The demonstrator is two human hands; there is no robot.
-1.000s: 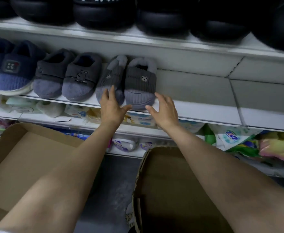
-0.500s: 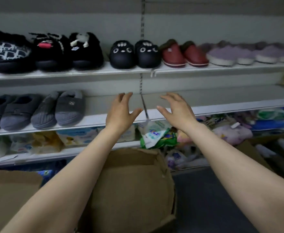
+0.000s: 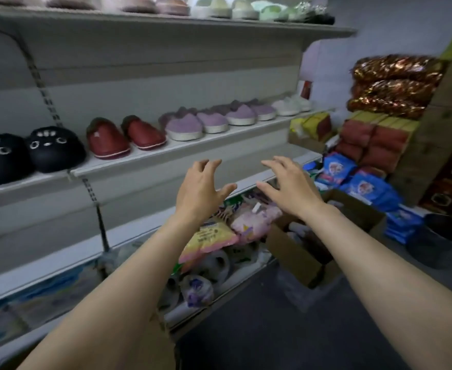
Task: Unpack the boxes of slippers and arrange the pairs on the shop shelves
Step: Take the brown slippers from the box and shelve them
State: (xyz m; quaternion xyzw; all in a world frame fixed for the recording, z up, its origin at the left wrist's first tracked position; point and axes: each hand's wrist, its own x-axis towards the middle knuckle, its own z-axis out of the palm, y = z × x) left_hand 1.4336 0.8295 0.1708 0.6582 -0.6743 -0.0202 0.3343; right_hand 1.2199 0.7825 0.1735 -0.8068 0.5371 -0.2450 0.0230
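**Empty hands before the open shelf**

Shelves hold paired slippers toe-out: black pair [image 3: 30, 152], red pair [image 3: 124, 137], lilac pairs [image 3: 214, 120]. Below, a bare shelf [image 3: 249, 166] offers room. Left hand [image 3: 199, 189] and right hand [image 3: 290, 186] hover, each grip spread, holding nothing, near a cardboard box [image 3: 294, 253].

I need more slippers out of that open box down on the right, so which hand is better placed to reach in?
Probably the right hand. It hangs open and empty almost above the open box, while the left hand, also open and empty, sits further left over the snack bags.
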